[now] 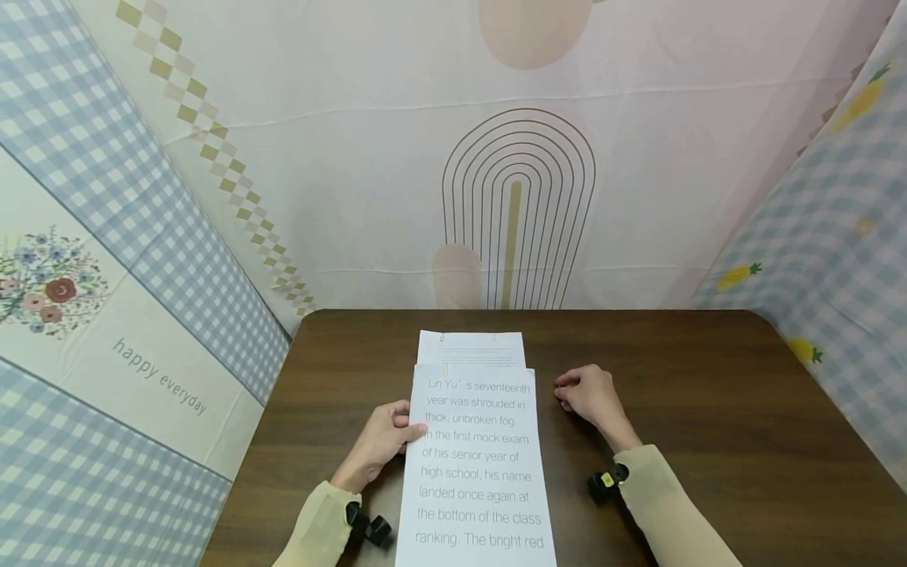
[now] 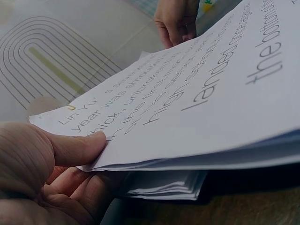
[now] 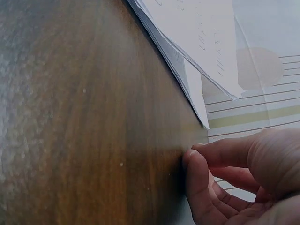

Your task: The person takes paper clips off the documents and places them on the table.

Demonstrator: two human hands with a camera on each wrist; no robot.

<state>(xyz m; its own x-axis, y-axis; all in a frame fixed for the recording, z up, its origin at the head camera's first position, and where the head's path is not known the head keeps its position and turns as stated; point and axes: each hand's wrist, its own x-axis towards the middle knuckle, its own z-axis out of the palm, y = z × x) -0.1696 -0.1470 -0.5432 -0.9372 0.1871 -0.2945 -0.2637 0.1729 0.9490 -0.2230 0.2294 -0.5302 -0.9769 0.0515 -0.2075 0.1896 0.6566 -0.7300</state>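
My left hand [image 1: 383,433] grips the left edge of a stack of printed sheets [image 1: 482,472], thumb on top and fingers underneath. Large English text covers the top page. A yellowish paper clip [image 2: 71,108] sits at its upper left edge. In the left wrist view the stack is tilted and raised over a second stack of papers [image 2: 161,185]. That lower stack carries small clips along its far edge in the head view. To the right of the papers, my right hand [image 3: 234,173] is at the tabletop, thumb and forefinger tips together. Anything small between them is hidden.
A dark brown wooden table [image 1: 708,441] lies under both hands. Behind it hangs a pale patterned cloth [image 1: 368,197]. Checked cloths [image 1: 163,173] hang at both sides. A small black device [image 1: 602,484] is strapped at each wrist.
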